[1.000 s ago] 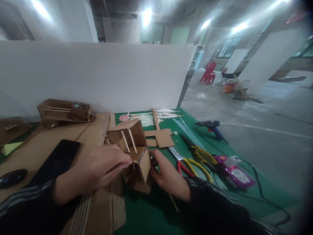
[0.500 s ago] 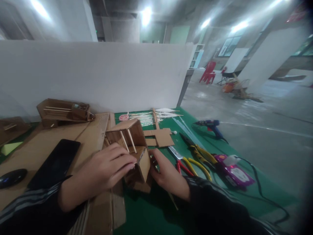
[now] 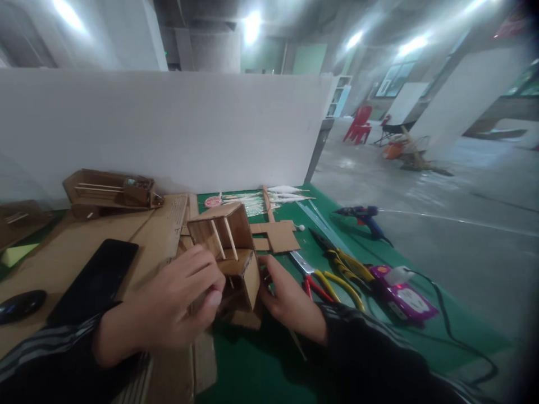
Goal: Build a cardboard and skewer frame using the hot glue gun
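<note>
A small cardboard box (image 3: 248, 275), open at the front, stands tilted in the middle, with two thin wooden sticks (image 3: 231, 240) running through its upper compartment. My right hand (image 3: 288, 297) grips its right side, the fingertips partly hidden. A thin stick (image 3: 298, 344) pokes out below that hand. At the box's left front is my left hand (image 3: 181, 294), its fingers curled in with the thumb against them. Whatever lies between those fingers is hidden. Cut cardboard pieces (image 3: 284, 237) lie just behind the box.
Scissors (image 3: 311, 275), pliers (image 3: 345, 261), a purple power socket (image 3: 404, 297) with a cable and a blue glue gun (image 3: 362, 216) lie on the right. On the left are a black phone (image 3: 95, 280), a mouse (image 3: 23, 306) and another cardboard model (image 3: 112, 191). A white partition (image 3: 168, 129) stands behind.
My left hand has drawn back left and down from the box's front edge, its fingers curling in. The box has shifted slightly right, my right hand staying on it.
</note>
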Demonstrator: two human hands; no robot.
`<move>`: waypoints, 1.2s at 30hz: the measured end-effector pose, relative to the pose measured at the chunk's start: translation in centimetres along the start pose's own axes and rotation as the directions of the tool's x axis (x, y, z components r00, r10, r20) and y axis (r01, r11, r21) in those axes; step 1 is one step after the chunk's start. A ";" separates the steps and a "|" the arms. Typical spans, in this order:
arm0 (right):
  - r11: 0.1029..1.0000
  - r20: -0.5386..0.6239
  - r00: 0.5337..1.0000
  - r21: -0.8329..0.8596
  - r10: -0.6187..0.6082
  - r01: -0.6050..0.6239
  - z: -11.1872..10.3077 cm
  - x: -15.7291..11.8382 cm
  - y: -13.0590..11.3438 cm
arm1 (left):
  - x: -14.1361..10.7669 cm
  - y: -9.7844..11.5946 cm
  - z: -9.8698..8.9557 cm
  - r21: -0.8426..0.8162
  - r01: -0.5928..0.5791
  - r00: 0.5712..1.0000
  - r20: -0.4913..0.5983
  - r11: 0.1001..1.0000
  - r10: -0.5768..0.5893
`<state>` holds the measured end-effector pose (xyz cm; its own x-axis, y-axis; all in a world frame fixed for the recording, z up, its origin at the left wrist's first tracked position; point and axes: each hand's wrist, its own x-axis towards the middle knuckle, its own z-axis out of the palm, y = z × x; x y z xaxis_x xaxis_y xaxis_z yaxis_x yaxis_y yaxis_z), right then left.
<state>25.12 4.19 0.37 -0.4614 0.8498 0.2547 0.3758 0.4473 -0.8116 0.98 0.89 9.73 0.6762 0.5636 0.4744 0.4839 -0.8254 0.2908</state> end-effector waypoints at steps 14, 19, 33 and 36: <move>0.995 -0.032 0.996 -0.039 0.086 -0.087 0.1 0.0 0.4 | -0.5 4.9 2.5 -0.126 0.043 0.765 0.643 0.991 0.049; 0.995 -0.046 0.994 0.009 0.096 -0.096 0.2 0.1 0.6 | -0.4 4.4 1.4 -0.045 0.214 0.754 0.642 0.976 -0.136; 0.975 -0.018 0.995 -0.200 0.095 -0.096 0.3 0.4 1.1 | -0.8 1.9 3.0 -0.131 0.138 0.979 0.166 0.982 -0.115; 0.972 0.023 0.996 -0.218 0.089 -0.082 0.4 0.5 0.8 | -1.0 1.5 3.5 -0.107 0.121 0.990 0.080 0.987 -0.113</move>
<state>24.87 4.88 -0.33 -0.4443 0.8798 0.1691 0.5789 0.4260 -0.6953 2.97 -0.83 6.83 0.6594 0.6542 0.3705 0.5004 -0.7497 0.4331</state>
